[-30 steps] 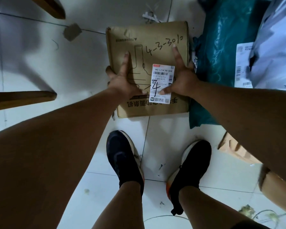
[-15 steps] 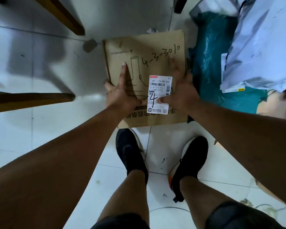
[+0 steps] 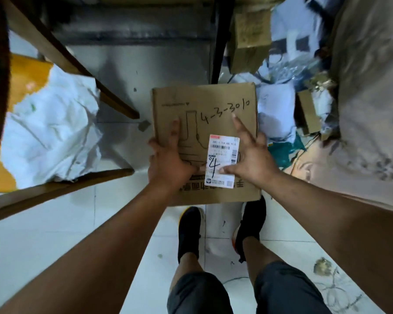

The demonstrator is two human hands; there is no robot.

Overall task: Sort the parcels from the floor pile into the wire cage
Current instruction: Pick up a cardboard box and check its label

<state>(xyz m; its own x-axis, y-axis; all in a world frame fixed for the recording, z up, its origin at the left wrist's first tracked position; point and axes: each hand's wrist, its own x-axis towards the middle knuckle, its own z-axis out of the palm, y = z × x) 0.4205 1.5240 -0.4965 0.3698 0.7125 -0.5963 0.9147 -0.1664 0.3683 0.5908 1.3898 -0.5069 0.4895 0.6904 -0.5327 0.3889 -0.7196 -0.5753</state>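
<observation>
The cardboard box (image 3: 213,103) is held flat in both hands above the tiled floor (image 3: 43,234), its near edge over the toes of the black shoes (image 3: 188,232). The left hand (image 3: 168,164) clamps the box's left edge. The right hand (image 3: 252,159) grips the right side, thumb on the white label (image 3: 222,155). More parcels (image 3: 275,114) are piled on the floor to the right.

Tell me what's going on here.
A person standing on the tiled floor holds a flat cardboard box in both bare hands: the left grip on its left edge, the right grip near its right edge, thumb on the white label marked 4. The box hides the toes of their shoes, so it looks lifted. More parcels lie piled to the right. No wire cage is clearly visible.
</observation>
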